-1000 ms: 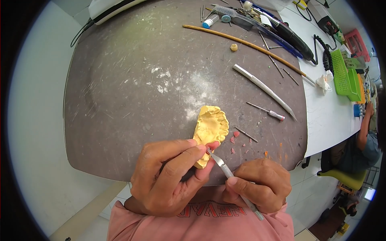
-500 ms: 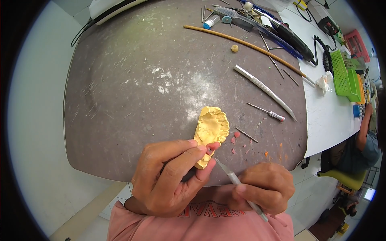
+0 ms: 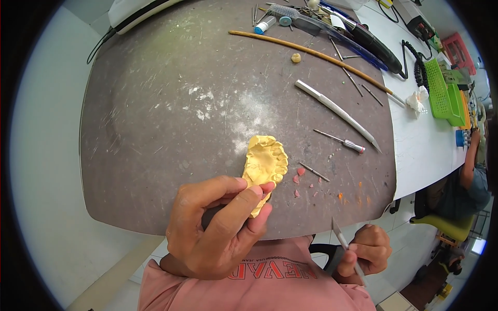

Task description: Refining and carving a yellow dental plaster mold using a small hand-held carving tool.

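Near the front edge of the bench, my left hand (image 3: 215,225) is closed around the lower end of a yellow plaster dental model (image 3: 265,158) with a row of teeth along its right side. A small pink piece (image 3: 267,187), wax-like, shows on the model beside my fingertips; part of it is hidden by them. My right hand (image 3: 369,250) grips a slim craft knife (image 3: 340,233), its blade pointing up and left. The knife is apart from the model, out past the bench's front edge.
Pink scraps (image 3: 296,179) and a thin metal bur (image 3: 314,172) lie right of the model. Beyond are a small screwdriver (image 3: 354,146), a silver knife (image 3: 337,111), a wooden-handled brush (image 3: 311,51), a tooth-like crown (image 3: 295,58) and a black handpiece (image 3: 376,49). Another person sits far right.
My right hand has drawn the knife away from the model, to the right, and its blade now points more steeply up. My left hand and the model sit slightly further left in the picture.
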A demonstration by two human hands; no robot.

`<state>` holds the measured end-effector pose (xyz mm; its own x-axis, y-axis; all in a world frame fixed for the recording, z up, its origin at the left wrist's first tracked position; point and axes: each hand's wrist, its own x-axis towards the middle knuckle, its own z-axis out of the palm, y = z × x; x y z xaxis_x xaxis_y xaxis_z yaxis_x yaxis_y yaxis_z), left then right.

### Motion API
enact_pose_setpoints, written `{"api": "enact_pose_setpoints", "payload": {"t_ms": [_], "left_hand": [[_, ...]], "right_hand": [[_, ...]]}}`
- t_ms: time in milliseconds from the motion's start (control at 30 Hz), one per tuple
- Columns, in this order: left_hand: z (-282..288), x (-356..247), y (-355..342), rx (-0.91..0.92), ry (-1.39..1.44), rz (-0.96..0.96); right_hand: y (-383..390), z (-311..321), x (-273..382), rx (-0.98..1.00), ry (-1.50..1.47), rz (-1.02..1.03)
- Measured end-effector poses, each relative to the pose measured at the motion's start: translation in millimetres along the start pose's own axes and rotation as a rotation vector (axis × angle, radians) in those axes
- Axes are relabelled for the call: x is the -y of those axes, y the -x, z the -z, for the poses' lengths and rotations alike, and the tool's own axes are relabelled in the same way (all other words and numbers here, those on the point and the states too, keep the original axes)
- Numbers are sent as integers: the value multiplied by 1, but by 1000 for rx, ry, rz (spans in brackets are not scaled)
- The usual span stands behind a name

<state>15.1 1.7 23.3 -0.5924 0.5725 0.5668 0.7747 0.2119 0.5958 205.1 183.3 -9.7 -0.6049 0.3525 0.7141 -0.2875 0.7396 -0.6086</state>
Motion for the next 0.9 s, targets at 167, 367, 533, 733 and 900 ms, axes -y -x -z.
{"api": "enact_pose_setpoints", "payload": {"t_ms": [167,367,533,733,900], "left_hand": [[-4,-4,0,-81,-24,1],[-4,-1,5,-69,-57,-46],[-6,0,6,-133,-40,-41],[-1,-4,5,-33,-74,-15],[-2,-2,7,-43,-69,-27]], "right_hand": [[-20,-14,4,-86,-239,32],[-58,-40,14,151,-261,-17],[-63,-52,14,223,-243,-11],[-60,-57,13,200,-202,-12],[-61,-58,12,215,-197,-14]]}}
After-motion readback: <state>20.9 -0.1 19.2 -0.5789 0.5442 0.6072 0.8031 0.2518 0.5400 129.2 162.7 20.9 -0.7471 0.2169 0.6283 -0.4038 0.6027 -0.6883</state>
